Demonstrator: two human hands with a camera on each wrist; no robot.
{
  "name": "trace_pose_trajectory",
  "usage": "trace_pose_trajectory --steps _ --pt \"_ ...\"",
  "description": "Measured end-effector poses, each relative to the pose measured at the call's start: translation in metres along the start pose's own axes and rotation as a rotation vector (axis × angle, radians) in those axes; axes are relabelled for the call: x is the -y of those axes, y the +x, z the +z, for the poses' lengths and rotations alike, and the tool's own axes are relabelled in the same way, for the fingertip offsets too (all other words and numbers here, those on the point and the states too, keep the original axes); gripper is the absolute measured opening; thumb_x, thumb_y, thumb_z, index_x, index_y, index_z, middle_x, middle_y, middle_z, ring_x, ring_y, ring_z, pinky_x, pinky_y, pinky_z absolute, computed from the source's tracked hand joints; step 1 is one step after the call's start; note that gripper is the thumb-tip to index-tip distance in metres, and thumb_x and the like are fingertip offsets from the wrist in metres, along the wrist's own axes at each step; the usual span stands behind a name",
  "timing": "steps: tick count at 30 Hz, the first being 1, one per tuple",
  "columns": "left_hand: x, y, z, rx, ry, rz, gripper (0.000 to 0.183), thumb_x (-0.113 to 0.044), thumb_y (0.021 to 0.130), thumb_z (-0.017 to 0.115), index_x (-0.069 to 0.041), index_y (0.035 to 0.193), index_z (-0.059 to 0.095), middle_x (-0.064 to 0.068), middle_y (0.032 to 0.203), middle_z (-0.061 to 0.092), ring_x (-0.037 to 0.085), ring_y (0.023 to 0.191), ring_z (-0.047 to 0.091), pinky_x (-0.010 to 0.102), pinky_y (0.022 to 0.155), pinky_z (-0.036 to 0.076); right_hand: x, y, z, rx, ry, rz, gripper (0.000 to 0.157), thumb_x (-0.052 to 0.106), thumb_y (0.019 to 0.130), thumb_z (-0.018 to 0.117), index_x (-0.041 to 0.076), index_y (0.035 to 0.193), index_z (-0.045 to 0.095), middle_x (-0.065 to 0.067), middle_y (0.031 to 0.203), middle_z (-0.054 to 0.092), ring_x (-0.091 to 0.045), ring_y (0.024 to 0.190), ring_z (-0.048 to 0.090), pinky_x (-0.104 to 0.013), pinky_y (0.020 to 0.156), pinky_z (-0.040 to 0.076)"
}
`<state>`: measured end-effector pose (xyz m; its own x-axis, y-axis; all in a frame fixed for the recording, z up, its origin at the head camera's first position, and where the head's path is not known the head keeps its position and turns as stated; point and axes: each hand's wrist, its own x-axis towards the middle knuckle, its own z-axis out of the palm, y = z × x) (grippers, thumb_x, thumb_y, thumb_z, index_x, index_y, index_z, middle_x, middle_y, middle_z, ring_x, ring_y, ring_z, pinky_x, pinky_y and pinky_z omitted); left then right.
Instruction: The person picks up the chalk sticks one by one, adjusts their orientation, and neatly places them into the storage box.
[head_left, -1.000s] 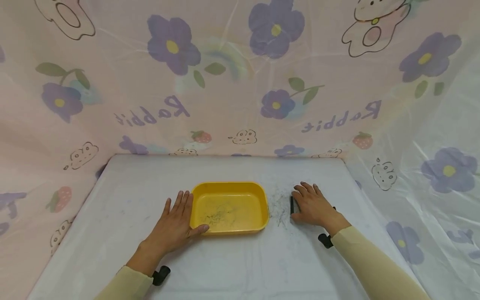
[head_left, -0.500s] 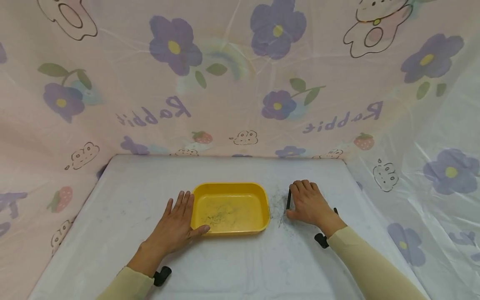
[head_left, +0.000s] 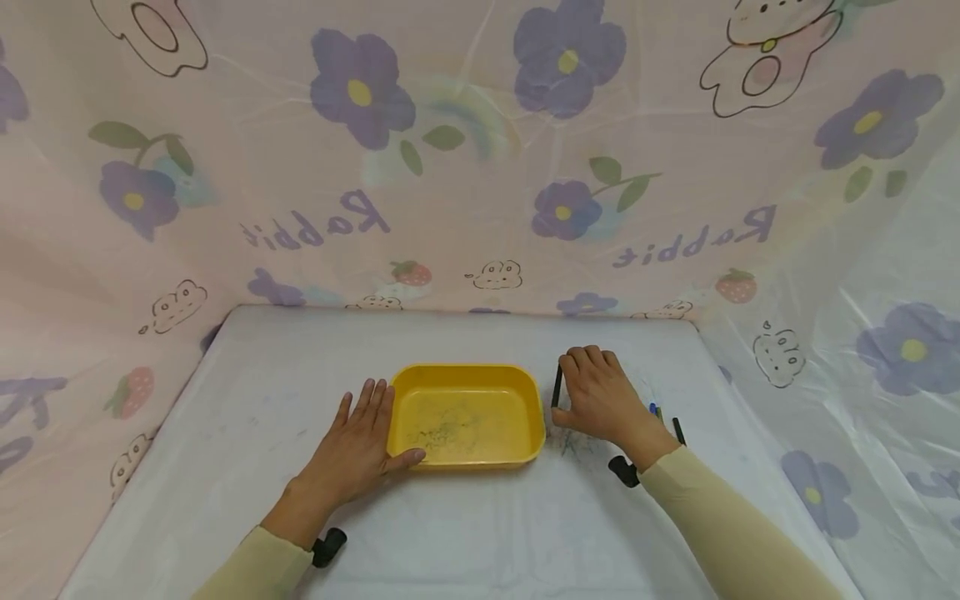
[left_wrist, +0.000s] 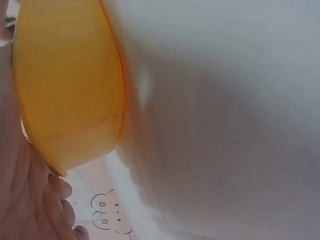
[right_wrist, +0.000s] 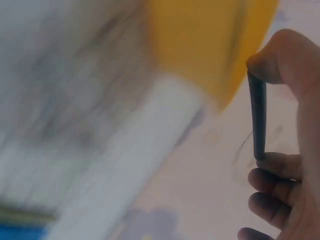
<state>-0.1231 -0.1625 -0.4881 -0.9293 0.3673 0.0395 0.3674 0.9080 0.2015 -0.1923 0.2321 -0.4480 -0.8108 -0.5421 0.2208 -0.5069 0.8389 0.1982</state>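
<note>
My right hand [head_left: 600, 396] pinches a slim black stick [right_wrist: 258, 115] lengthwise, thumb at one end and index finger at the other. Dark smudges mark its fingertips [right_wrist: 270, 205]. The stick is beside the right end of a yellow tray [head_left: 502, 412], which has dark scribbly specks on its floor. At the tray's left side my left hand [head_left: 352, 442] lies with straight fingers along the outer wall, its thumb over the near rim. The left wrist view shows the tray's yellow outer side [left_wrist: 70, 85] against the palm.
Behind my right wrist lie a blue-ended stick [head_left: 652, 408], a greenish one [head_left: 659, 414] and another black one [head_left: 678, 430], partly hidden. Dark marks [head_left: 573, 442] streak the white tabletop [head_left: 465, 542] right of the tray. A printed curtain [head_left: 450, 167] encloses the back and sides.
My right hand has moved left and slightly away from me with the black stick, closer to the tray, uncovering other sticks behind it. The left hand stays at the tray.
</note>
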Motion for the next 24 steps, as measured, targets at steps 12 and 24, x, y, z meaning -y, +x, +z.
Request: trace_pose_trajectory --steps 12,24 --pt "-0.001 0.001 -0.002 0.009 0.021 0.01 0.112 -0.077 0.098 0.049 0.01 0.163 0.023 0.029 0.171 0.023 0.043 0.162 0.017 0.058 0.131 0.018 0.123 0.06 0.01 0.086 0.021 -0.208 0.07 0.067 0.091 0.069 0.007 0.125 0.061 -0.008 0.125 0.063 -0.027 0.113 0.056 -0.044 0.097 0.05" --pt "0.0 0.001 -0.001 0.02 0.01 0.006 0.111 -0.077 0.099 0.048 0.01 0.163 0.022 0.028 0.172 0.021 0.043 0.162 0.016 0.058 0.132 0.017 0.145 0.07 0.03 0.198 -0.038 -0.233 0.063 0.071 0.097 0.058 0.014 0.123 0.065 -0.002 0.124 0.065 -0.023 0.111 0.056 -0.04 0.095 0.05"
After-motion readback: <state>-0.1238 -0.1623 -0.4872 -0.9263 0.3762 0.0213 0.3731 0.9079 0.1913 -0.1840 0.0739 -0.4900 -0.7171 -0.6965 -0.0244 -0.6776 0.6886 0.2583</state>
